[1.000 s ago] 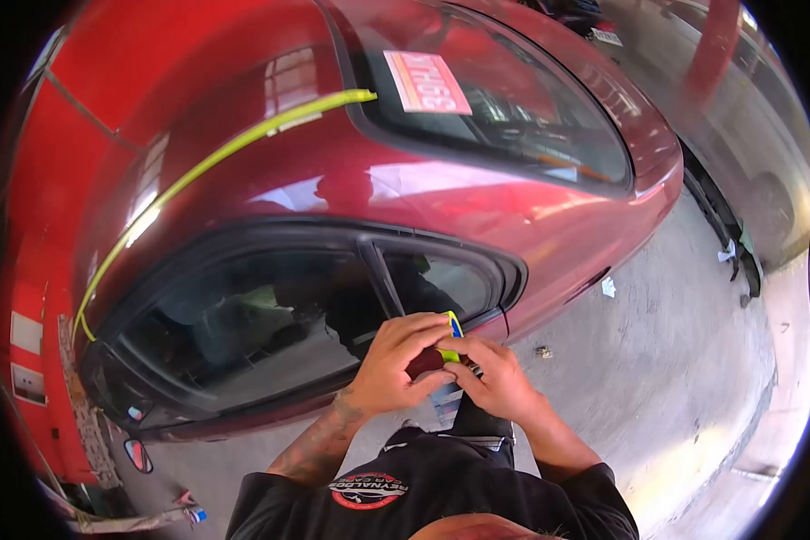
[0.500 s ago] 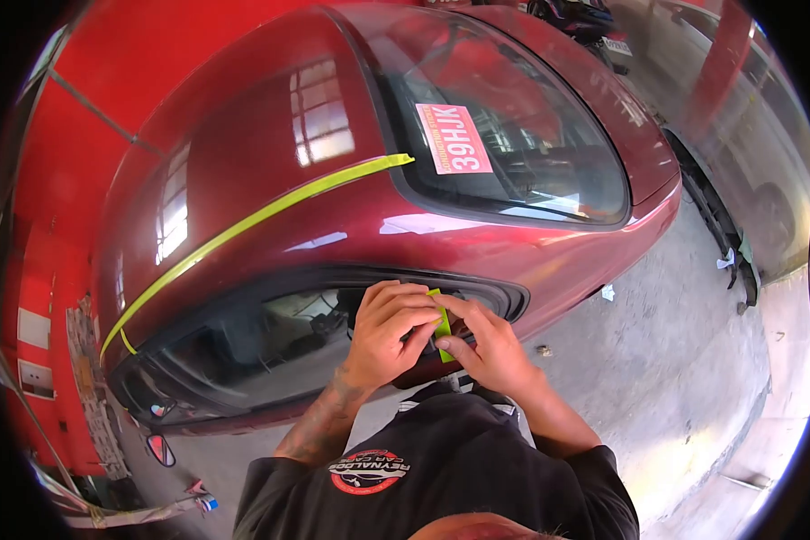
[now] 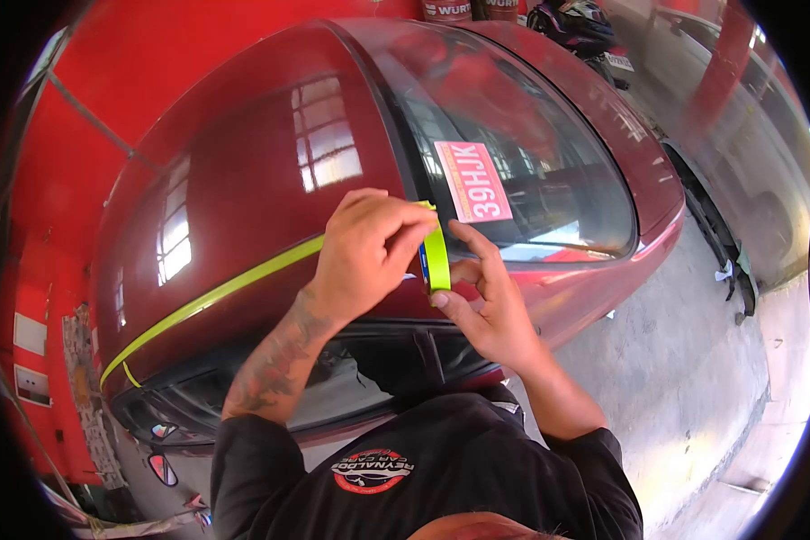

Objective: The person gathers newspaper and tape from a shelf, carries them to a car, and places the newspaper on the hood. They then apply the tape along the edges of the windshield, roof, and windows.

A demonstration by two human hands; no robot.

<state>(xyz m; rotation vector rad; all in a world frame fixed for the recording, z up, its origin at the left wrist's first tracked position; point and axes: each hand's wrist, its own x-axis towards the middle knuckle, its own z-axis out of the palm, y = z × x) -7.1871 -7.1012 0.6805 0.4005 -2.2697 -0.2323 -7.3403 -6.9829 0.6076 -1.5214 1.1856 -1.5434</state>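
Observation:
A roll of yellow-green masking tape is upright between my hands, above the edge of the dark red car roof. My right hand grips its lower part with thumb and fingers. The fingertips of my left hand pinch the tape at the top of the roll. A long strip of the same tape runs along the roof edge, its rear end hidden behind my left hand. Close to the roll, a pink sticker lies on the car's glass.
Below the roof edge are the dark side windows. A side mirror sticks out at the lower left. Grey floor shows on the right, with a long black part lying on it. A motorcycle stands at the top.
Both hands have moved up from the side window to the roof edge with the tape roll. My left hand now covers the rear end of the strip. The view has shifted slightly.

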